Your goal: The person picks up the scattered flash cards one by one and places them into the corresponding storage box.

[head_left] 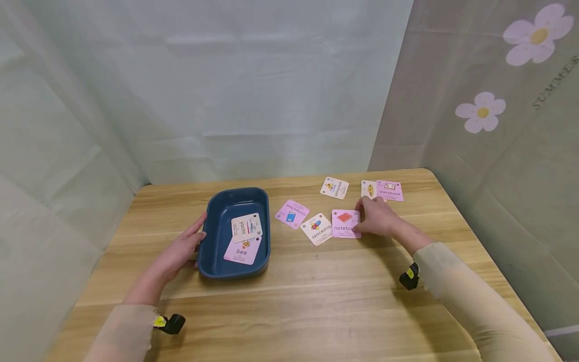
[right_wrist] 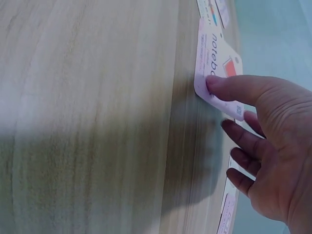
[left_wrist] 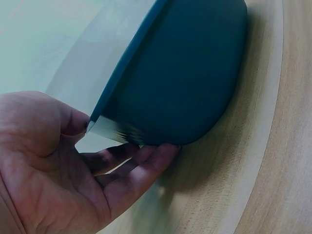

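A dark blue rectangular tray (head_left: 215,271) stands at the left of the wooden table. Inside it lie a "yacht" card (head_left: 246,228) and, partly under that, a pink "bee" card (head_left: 243,251). My left hand (head_left: 181,248) touches the tray's left outer side; in the left wrist view its fingers (left_wrist: 141,178) rest against the tray wall (left_wrist: 180,78). To the right, my right hand (head_left: 379,217) pinches the right edge of a pink "notebook" card (head_left: 345,223). Its thumb (right_wrist: 239,88) lies on the card's printed face; the other fingers are spread.
Beside the notebook card lie a "spaceship" card (head_left: 317,230) and a "Chinese book" card (head_left: 292,214). Farther back are a "sailing boat" card (head_left: 334,188), a "storybook" card (head_left: 390,191) and a partly covered card (head_left: 368,188). Hanging cloth (head_left: 271,100) borders the table.
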Demonstrator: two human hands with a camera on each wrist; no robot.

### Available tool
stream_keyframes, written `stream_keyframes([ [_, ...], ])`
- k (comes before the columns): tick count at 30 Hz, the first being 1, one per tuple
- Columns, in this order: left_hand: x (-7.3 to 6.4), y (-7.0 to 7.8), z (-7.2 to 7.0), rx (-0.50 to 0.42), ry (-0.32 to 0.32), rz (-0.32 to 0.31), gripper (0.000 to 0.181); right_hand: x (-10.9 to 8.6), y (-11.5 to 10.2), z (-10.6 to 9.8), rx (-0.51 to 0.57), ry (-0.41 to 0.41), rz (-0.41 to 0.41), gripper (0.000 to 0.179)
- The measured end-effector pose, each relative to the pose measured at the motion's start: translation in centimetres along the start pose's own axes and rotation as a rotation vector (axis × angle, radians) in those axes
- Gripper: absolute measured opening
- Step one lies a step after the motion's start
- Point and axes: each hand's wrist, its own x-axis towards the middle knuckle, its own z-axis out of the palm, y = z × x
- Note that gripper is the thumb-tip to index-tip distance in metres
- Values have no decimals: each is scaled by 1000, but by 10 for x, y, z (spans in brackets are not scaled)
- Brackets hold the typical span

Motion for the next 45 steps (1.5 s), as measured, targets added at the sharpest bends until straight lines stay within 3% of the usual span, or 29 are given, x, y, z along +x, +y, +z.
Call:
stream_keyframes([
  [8, 2, -1, 0, 10, 1, 5, 60, 1, -1, 1, 70, -3, -6, 65],
  [12, 1, -1, 0, 8, -1, 7, 60, 1, -1, 1, 52, -2, -51, 69],
  [25, -1, -1, 1, 1, 3, 4, 59, -4, 1, -6, -20, 61, -137, 42],
  [45, -1, 0, 1, 10, 15, 12, 59, -12, 1, -17, 10, 76, -144, 19],
])
